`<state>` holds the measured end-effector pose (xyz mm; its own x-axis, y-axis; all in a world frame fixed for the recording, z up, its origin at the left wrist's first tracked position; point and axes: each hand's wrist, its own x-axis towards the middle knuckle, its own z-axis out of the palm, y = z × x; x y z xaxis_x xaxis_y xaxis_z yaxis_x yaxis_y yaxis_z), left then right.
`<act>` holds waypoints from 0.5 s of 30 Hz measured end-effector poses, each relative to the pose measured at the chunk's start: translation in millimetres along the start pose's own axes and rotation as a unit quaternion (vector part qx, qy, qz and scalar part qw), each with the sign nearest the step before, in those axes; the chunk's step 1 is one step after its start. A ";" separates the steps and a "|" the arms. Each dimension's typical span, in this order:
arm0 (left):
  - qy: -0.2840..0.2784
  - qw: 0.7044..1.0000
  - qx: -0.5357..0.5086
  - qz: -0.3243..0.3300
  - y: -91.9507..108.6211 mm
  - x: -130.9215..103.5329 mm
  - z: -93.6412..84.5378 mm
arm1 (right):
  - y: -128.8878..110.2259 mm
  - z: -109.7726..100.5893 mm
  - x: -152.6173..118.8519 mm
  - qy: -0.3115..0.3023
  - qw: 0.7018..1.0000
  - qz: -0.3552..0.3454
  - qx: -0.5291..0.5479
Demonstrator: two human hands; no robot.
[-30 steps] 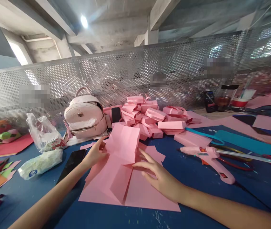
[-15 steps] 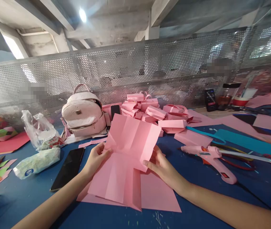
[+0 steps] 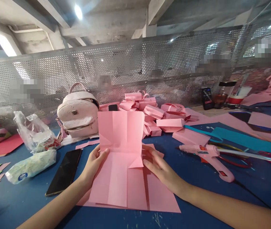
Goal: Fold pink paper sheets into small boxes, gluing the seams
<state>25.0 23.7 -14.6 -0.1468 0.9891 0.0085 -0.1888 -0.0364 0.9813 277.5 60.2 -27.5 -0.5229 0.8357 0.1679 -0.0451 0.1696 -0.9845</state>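
A creased sheet of pink paper (image 3: 119,181) is between my hands, its far half standing up and its near half sloping down towards me. My left hand (image 3: 94,162) pinches its left edge near the middle crease, thumb on top. My right hand (image 3: 158,165) grips the right edge, where a small flap is folded inward; some of its fingers are hidden behind the paper. Another flat pink sheet (image 3: 162,197) lies beneath on the blue table.
Right of my hands lies a pink glue gun (image 3: 211,156) with its cord. Behind are folded pink paper pieces (image 3: 152,111) and a pale backpack (image 3: 78,114). To the left are a black phone (image 3: 65,171), a tissue pack (image 3: 31,165) and a plastic bag (image 3: 34,130). A perforated metal screen (image 3: 125,60) stands behind.
The pink sheet has turned from tilted to squarely facing me, and its far half has risen more upright. Both hands still hold its sides. The view has shifted slightly.
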 end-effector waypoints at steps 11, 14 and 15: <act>0.002 1.000 -0.012 -0.026 0.6 1.6 -0.3 | 3.2 -2.1 8.3 -0.025 0.999 0.026 0.040; 0.015 0.999 -0.012 -0.026 -2.1 3.9 -3.0 | 2.6 -4.1 8.7 -0.030 0.997 0.036 0.062; 0.018 0.999 -0.012 -0.026 -2.9 4.3 -3.7 | 2.0 -4.5 8.5 -0.032 0.997 0.034 0.062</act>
<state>21.3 27.5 -18.2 -0.1716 0.9839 -0.0502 -0.2208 0.0112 0.9753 276.8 70.0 -27.8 -0.5809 0.8077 0.1005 -0.1104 0.0441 -0.9929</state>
